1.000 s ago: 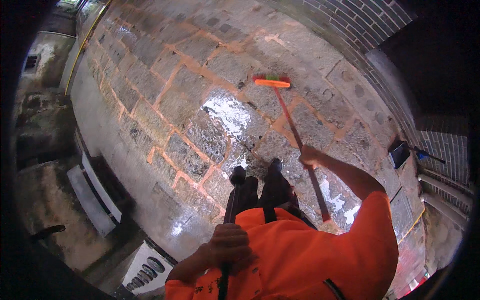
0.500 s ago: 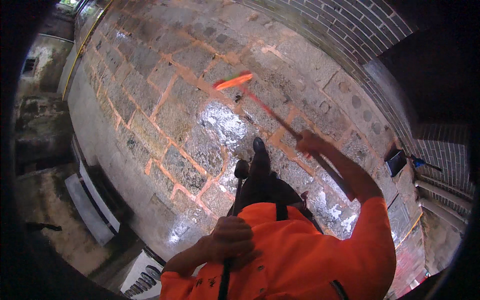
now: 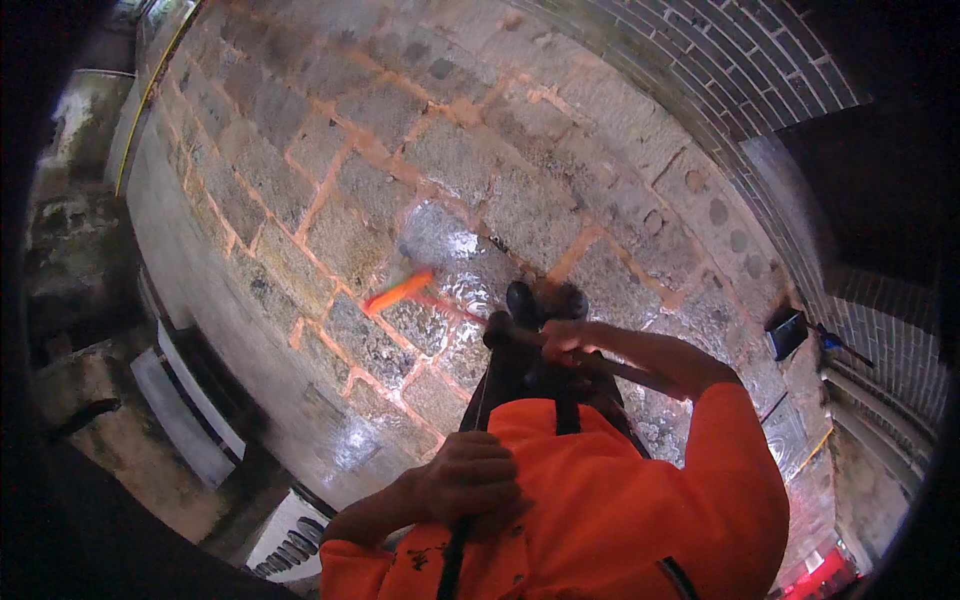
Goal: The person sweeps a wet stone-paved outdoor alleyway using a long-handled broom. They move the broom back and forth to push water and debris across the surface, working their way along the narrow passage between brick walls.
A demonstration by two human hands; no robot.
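Note:
My right hand is closed round the pole of a long-handled floor tool with an orange head. Its head lies across the stone floor ahead and left of my feet; motion blur hides whether it is a brush or a squeegee. The pole's rear end reaches back under my right forearm. Close to my belly, my left hand is closed round a slim dark stick, whose rounded black end points forward beside my leg. How the stick continues below the fist is partly hidden against my orange top.
Wet stone paving with reddish joints spreads ahead, and water shines on it. A grey brick wall curves along the right. A black box-like object stands by pipes there. White slabs lie at left; a yellow hose or line runs far left.
The orange head has swept left and toward me across the floor. My right hand has come left and closer to my body with the pole. My left hand has hardly moved.

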